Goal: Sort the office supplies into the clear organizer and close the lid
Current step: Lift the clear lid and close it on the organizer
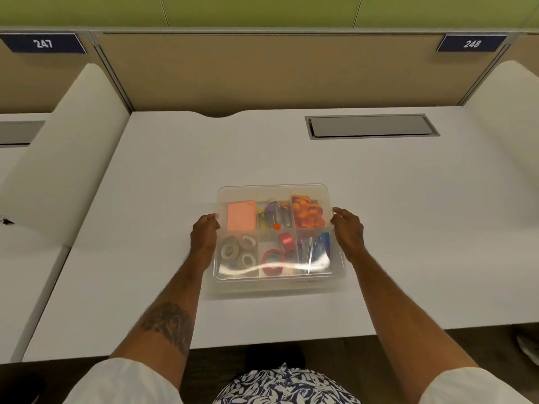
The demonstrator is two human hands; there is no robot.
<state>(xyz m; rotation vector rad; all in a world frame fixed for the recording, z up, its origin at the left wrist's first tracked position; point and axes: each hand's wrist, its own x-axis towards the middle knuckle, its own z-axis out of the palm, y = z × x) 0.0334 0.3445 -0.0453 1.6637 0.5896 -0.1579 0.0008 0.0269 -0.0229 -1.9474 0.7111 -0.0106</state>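
Smooth white desk [175, 170] carries a rectangular clear-plastic organizer [262, 290] at front centre. A translucent lid [277, 269] sits over it. Compartments hold grey tape rolls [239, 252] and a pink pad [241, 215]. Left hand [205, 230] and right hand [347, 225] grip the lid's side edges.

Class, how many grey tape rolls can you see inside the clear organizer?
3, all in the organizer's near-left compartment: a left roll, a far-right roll, a near-right roll. More may lie hidden underneath.
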